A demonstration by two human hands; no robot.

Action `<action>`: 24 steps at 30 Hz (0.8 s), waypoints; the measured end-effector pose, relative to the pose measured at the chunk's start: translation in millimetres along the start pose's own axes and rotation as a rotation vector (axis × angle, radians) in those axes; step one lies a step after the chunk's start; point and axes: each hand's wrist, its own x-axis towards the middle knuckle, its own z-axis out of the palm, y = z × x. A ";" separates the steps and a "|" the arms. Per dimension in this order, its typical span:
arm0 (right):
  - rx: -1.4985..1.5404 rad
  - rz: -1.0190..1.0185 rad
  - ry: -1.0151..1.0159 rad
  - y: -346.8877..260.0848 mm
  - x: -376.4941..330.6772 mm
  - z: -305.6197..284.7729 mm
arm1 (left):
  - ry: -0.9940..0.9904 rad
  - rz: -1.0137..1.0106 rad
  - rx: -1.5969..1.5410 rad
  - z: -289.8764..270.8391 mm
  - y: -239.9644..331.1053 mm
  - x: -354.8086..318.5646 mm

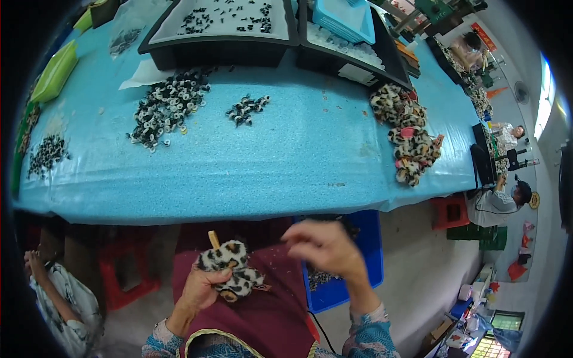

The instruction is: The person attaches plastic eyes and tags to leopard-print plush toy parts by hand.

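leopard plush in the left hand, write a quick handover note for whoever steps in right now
Left hand: holds a leopard-print plush toy over the lap, a tan stick poking from its top.
Right hand: raised beside it, blurred; fingers pinched, contents unclear.
Table: a pile of leopard plush pieces at right, a heap of black-and-white eye parts at left, a smaller cluster mid-table.
Blue bin with small parts sits by the right knee.
Done or left: cannot tell.
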 end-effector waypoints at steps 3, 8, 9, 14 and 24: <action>0.025 -0.009 0.402 1.9 34.4 -33.9 | 0.034 -0.028 -0.013 1.4 -2.9 7.4; -0.137 -0.266 0.533 -3.2 116.9 -41.5 | 0.051 -0.010 0.019 6.4 -1.7 5.1; -0.184 -0.299 0.544 0.1 135.3 -41.6 | 0.052 -0.007 0.021 6.5 -1.9 3.4; -0.311 -0.280 0.551 17.2 191.8 -49.1 | 0.062 -0.005 -0.014 2.3 -2.3 3.7; -0.491 -0.278 0.371 14.4 215.9 -61.8 | 0.067 0.012 -0.028 -0.6 -1.5 4.3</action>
